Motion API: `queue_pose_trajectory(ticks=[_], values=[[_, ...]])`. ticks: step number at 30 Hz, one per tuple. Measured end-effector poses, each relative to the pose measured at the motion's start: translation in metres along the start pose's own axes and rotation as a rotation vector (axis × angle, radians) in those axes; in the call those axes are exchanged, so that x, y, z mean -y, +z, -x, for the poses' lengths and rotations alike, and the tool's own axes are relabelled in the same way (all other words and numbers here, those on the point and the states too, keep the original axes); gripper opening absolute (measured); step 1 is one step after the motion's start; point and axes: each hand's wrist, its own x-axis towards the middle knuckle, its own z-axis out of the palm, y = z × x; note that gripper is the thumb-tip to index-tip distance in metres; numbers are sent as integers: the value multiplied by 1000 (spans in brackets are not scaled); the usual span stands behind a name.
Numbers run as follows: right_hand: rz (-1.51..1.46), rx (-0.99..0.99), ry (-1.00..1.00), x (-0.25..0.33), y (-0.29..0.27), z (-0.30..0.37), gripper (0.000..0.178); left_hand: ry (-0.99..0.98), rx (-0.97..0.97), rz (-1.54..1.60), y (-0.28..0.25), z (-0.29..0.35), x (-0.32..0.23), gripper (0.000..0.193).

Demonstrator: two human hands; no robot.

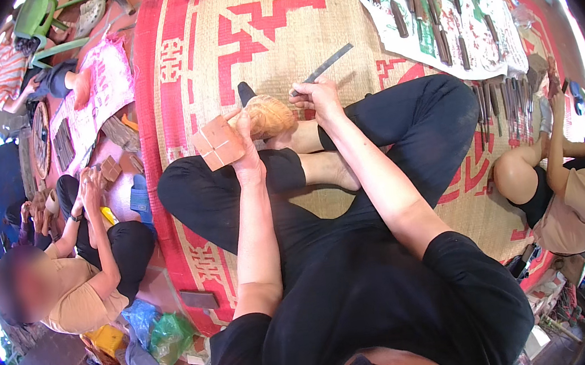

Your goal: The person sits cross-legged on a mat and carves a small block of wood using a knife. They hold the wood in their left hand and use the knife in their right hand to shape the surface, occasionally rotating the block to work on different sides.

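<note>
I sit cross-legged in black trousers on a woven mat. My left hand (247,144) grips a reddish-brown wooden block (218,143) scored with a cross, and its fingers also touch a rounded pale wooden carving (270,115) resting by my foot. My right hand (319,95) holds a long flat metal tool (324,67) that points up and to the right, its lower end beside the carving.
The red-patterned woven mat (256,37) spreads ahead. A white cloth (461,22) at upper right carries several chisels. A person in a tan shirt (74,277) works wood at my left; another seated person (565,196) is at my right. Plastic bags (159,335) lie at lower left.
</note>
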Motion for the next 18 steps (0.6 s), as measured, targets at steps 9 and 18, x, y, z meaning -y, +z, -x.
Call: queue_pose_trajectory(ticks=[9,18], values=[[100,91,-44,-9,6,2,15,15,5,-52,0,-1,2,26],[115,148,-31,-7,14,9,14,49,3,-84,1,0,1,26]])
